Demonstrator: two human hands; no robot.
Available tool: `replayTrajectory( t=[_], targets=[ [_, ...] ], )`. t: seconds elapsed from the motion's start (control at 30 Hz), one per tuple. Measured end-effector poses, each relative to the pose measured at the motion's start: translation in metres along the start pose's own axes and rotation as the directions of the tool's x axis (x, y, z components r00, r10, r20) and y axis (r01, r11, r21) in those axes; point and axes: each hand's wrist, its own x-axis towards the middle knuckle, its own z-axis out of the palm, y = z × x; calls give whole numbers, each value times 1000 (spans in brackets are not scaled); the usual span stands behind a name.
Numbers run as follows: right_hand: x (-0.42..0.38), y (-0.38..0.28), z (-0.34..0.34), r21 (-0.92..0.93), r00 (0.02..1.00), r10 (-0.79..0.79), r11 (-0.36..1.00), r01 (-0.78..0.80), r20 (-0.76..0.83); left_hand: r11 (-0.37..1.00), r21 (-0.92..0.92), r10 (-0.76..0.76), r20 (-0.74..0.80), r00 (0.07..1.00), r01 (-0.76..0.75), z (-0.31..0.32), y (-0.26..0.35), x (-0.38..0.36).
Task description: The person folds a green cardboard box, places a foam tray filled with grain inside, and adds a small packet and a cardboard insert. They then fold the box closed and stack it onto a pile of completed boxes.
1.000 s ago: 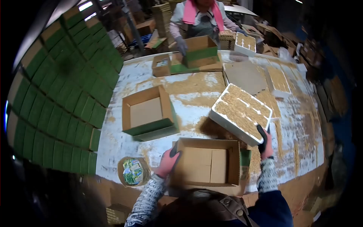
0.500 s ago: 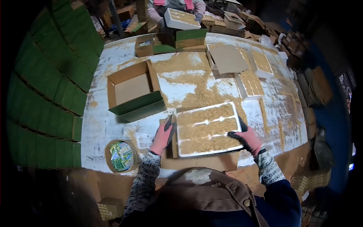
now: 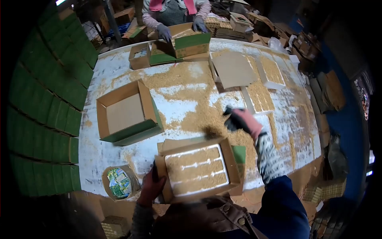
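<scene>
Cardboard box (image 3: 199, 169) sits at the near edge of the table (image 3: 119, 75), with a white tray (image 3: 197, 170) of grain inside. Left hand (image 3: 150, 188) grips the box's left wall. Right hand (image 3: 242, 120) floats above the spilled grain, fingers curled and holding nothing. No writing can be read.

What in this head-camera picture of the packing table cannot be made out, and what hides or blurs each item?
- Right hand: motion blur smears the fingers; open or closed is unclear.
- Left hand: wrist hidden by the wearer's own body; grip on the cardboard box edge is indistinct.
- Box interior: covered by the white tray.
- Small round container: print too small to read.
- Co-worker: cut off by the top edge.
</scene>
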Motion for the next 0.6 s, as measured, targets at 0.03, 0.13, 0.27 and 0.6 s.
replayTrajectory(
  t=[0.03, 0.13, 0.27, 0.6],
  targets=[
    [43, 13, -20, 236, 986, 3, 971, 37, -166, 977, -115, -175, 38, 984, 178, -8, 10, -6],
    [188, 99, -101, 505, 929, 178, 863, 11, -325, 934, -277, -326, -406, 853, 225, -33, -42, -40],
    [269, 136, -124, -750, 764, -577, 632, 193, -290, 861, 142, -183, -809, 558, 488, -97, -65, -59],
    [181, 151, -91, -246, 800, -274, 956, 163, -534, 477, 481, -302, -696, 651, 735, -139, -173, -47]
  ],
)
